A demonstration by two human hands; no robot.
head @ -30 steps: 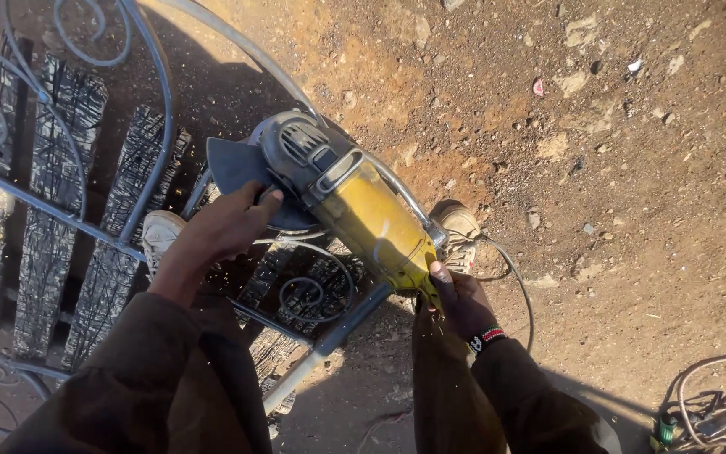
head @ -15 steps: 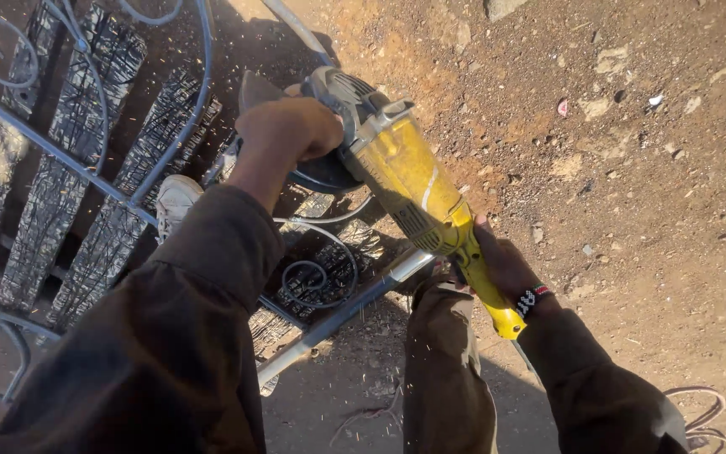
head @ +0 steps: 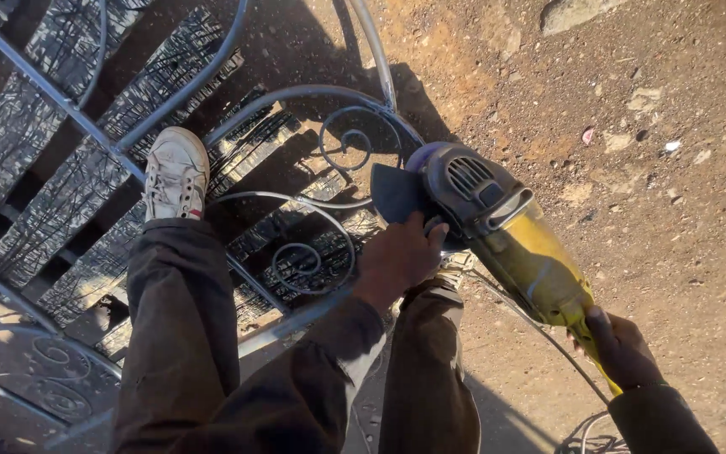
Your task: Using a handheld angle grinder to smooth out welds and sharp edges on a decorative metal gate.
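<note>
A yellow and grey angle grinder (head: 506, 231) is held low over a curved metal frame with scrollwork (head: 329, 160). My left hand (head: 398, 256) grips the grinder's side handle near its dark guard. My right hand (head: 619, 345) holds the yellow rear grip. The grinder's head sits beside the frame's rounded top bar. My left foot in a white shoe (head: 174, 172) rests on the frame, and my dark trouser legs fill the lower middle of the view.
Charred wooden slats (head: 52, 168) lie under the frame at left. Bare dirt ground with small stones (head: 649, 126) spreads to the right. A thin cable (head: 539, 336) runs from the grinder to a coil at the bottom right.
The view has shifted and my left leg and white shoe now show on the frame. The grinder has swung lower and to the right, both hands still on it.
</note>
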